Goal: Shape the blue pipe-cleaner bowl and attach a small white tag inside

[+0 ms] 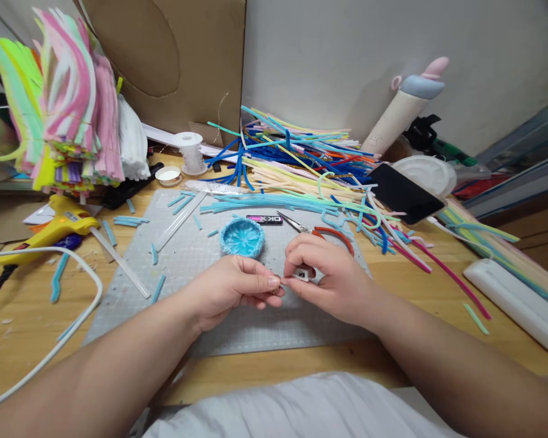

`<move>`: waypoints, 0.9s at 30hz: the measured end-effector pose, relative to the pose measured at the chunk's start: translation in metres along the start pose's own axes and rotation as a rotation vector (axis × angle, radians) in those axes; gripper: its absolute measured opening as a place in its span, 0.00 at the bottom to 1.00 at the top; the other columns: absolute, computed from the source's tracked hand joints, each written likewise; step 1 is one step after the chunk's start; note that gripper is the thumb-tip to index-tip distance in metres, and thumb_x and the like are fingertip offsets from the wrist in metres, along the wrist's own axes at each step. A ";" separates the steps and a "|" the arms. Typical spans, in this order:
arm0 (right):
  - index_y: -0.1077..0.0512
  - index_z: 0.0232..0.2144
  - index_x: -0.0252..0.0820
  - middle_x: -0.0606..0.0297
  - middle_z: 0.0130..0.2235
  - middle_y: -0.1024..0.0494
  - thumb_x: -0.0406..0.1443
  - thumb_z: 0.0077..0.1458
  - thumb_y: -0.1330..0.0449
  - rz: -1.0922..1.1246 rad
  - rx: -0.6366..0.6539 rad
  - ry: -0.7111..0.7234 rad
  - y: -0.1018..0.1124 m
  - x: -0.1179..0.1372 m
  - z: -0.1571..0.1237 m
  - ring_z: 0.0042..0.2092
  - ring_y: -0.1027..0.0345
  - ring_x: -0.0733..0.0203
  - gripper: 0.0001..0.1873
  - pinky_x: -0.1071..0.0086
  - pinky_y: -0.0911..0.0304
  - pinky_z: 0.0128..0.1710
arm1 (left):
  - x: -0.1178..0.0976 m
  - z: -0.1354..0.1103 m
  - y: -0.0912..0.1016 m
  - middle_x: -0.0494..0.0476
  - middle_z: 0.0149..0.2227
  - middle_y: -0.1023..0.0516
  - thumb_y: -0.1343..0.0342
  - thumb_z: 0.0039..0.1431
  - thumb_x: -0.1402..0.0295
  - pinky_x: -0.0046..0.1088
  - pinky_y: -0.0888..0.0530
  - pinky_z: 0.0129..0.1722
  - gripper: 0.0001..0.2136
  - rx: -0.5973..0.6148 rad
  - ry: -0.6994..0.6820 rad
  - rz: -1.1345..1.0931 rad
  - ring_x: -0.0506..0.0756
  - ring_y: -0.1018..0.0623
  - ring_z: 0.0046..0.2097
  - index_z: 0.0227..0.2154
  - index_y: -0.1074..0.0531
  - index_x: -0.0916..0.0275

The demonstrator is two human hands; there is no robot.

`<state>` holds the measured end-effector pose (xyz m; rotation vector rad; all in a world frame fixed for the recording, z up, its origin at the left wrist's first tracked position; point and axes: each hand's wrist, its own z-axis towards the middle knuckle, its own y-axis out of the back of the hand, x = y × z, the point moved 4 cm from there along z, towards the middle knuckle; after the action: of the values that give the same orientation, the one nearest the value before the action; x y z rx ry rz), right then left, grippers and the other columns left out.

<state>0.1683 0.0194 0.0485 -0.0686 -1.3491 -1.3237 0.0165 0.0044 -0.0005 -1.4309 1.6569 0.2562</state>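
My left hand [237,289] and my right hand [326,277] meet over the grey cutting mat [187,255]. Both are pinched closed, fingertips almost touching. The right hand grips a small silvery white object [304,274] that I cannot name. The left hand pinches something tiny at its thumb and forefinger, too small to make out. Just beyond the hands lies a round light-blue fuzzy cup [242,237] made of pipe cleaner. Red-handled scissors [319,231] lie on the mat behind my right hand.
A heap of coloured pipe cleaners [301,158] covers the back of the wooden table. A yellow glue gun [50,228] lies left, its white cable [73,322] looping forward. A phone [404,194], a spool [189,149] and a bottle [406,103] stand behind.
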 end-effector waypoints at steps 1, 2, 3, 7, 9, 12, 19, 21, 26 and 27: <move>0.32 0.29 0.39 0.66 0.33 0.32 0.25 0.52 0.40 -0.007 -0.001 0.002 0.000 0.001 0.000 0.33 0.38 0.67 0.06 0.75 0.42 0.29 | 0.000 0.000 0.000 0.55 0.23 0.19 0.30 0.40 0.63 0.20 0.32 0.28 0.11 0.000 -0.012 0.014 0.47 0.24 0.26 0.22 0.23 0.66; 0.32 0.29 0.39 0.66 0.33 0.32 0.25 0.52 0.41 -0.013 0.001 0.002 0.000 0.001 -0.001 0.33 0.38 0.67 0.06 0.75 0.42 0.29 | 0.000 0.001 0.001 0.55 0.24 0.19 0.30 0.41 0.63 0.20 0.32 0.28 0.11 -0.002 -0.026 0.030 0.48 0.24 0.26 0.22 0.23 0.66; 0.32 0.29 0.39 0.65 0.33 0.32 0.25 0.52 0.41 -0.020 0.007 -0.005 -0.001 0.001 -0.001 0.33 0.38 0.67 0.06 0.75 0.42 0.29 | -0.001 0.001 0.001 0.56 0.24 0.19 0.31 0.41 0.63 0.21 0.32 0.29 0.11 -0.005 -0.041 0.048 0.48 0.24 0.26 0.22 0.23 0.66; 0.32 0.29 0.41 0.65 0.33 0.31 0.26 0.53 0.41 -0.040 0.024 -0.030 -0.002 0.003 -0.002 0.33 0.38 0.66 0.06 0.73 0.41 0.30 | -0.003 0.000 0.001 0.55 0.23 0.20 0.32 0.43 0.64 0.23 0.33 0.29 0.10 -0.014 -0.074 0.098 0.49 0.25 0.26 0.22 0.23 0.65; 0.32 0.29 0.41 0.64 0.33 0.30 0.27 0.53 0.42 -0.028 0.022 -0.031 -0.002 0.003 -0.001 0.34 0.37 0.64 0.06 0.72 0.40 0.32 | -0.004 -0.001 0.000 0.54 0.22 0.21 0.32 0.43 0.65 0.22 0.35 0.27 0.09 -0.014 -0.082 0.101 0.48 0.26 0.25 0.21 0.24 0.65; 0.32 0.31 0.41 0.65 0.33 0.28 0.27 0.54 0.43 0.012 0.005 -0.066 -0.002 0.002 -0.001 0.34 0.35 0.64 0.05 0.71 0.40 0.32 | -0.006 -0.001 -0.001 0.53 0.21 0.22 0.32 0.43 0.65 0.22 0.36 0.26 0.08 -0.013 -0.090 0.079 0.48 0.27 0.24 0.21 0.24 0.65; 0.31 0.33 0.41 0.66 0.32 0.27 0.25 0.53 0.45 0.008 -0.028 -0.148 0.000 0.001 -0.001 0.34 0.34 0.64 0.08 0.71 0.39 0.34 | -0.010 -0.001 0.001 0.54 0.25 0.21 0.32 0.44 0.65 0.23 0.33 0.30 0.08 -0.042 -0.176 -0.040 0.49 0.25 0.29 0.23 0.22 0.65; 0.30 0.33 0.42 0.66 0.32 0.26 0.27 0.54 0.43 0.023 -0.017 -0.182 -0.002 0.000 -0.001 0.34 0.34 0.64 0.06 0.71 0.39 0.34 | -0.010 -0.001 0.001 0.53 0.25 0.22 0.33 0.45 0.66 0.22 0.34 0.30 0.08 -0.052 -0.205 -0.048 0.48 0.28 0.28 0.24 0.22 0.65; 0.29 0.31 0.42 0.67 0.29 0.25 0.31 0.56 0.41 0.091 0.005 -0.191 -0.009 0.000 -0.002 0.31 0.33 0.65 0.03 0.72 0.38 0.32 | -0.010 -0.002 0.002 0.50 0.22 0.26 0.32 0.44 0.67 0.21 0.37 0.27 0.07 -0.131 -0.253 -0.068 0.46 0.33 0.25 0.22 0.23 0.64; 0.28 0.30 0.42 0.68 0.29 0.25 0.30 0.56 0.42 0.107 -0.006 -0.181 -0.009 0.001 -0.002 0.31 0.33 0.65 0.04 0.72 0.39 0.32 | -0.010 -0.002 0.002 0.50 0.22 0.26 0.33 0.44 0.67 0.21 0.38 0.27 0.07 -0.135 -0.262 -0.073 0.46 0.33 0.25 0.22 0.23 0.64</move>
<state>0.1626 0.0146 0.0426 -0.2670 -1.4727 -1.2546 0.0132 0.0103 0.0072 -1.4849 1.3933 0.5000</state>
